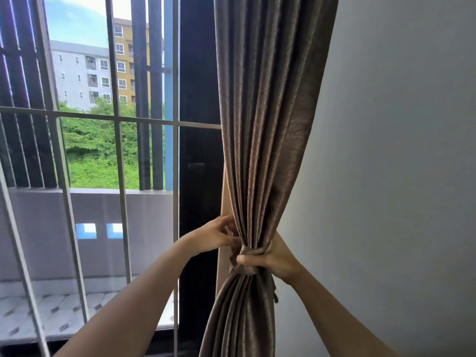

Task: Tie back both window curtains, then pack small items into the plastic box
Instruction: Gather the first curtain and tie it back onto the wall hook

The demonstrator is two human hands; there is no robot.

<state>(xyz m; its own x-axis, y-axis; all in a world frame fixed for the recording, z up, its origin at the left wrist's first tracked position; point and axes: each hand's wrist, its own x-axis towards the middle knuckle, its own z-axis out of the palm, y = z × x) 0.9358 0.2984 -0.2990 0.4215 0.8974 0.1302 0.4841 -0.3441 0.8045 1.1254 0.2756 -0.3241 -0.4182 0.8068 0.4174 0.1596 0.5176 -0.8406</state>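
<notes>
A plain grey wall [399, 150] is filling the right half of the scene, while a window grille [117, 119] of pale metal bars is spanning the left. Between them, a brown pleated curtain [265, 124] is hanging from the top of the view. It is narrowing to a tight waist low down and fanning out again below.

Beyond the bars, apartment buildings [79, 73] in grey and ochre are rising over dense greenery [103, 155]. Nearer, a low balcony wall [103, 210] is standing above a patterned tiled floor [51, 313].

Two bare forearms are reaching up from the bottom edge toward the curtain's waist. The person's right hand [275, 258] is closing round the gathered curtain from the wall side. Its fingers are disappearing behind the fabric, and its thumb is lying across the front of the tie band [248, 255]. The left hand [212, 235] is coming in from the window side. Its fingers are curling together and pinching the fabric at the curtain's left edge, just above the band.

The tie band, in the same brown cloth, is wrapping round the bunched folds at their narrowest point. A short loose end is dangling below it on the wall side.
</notes>
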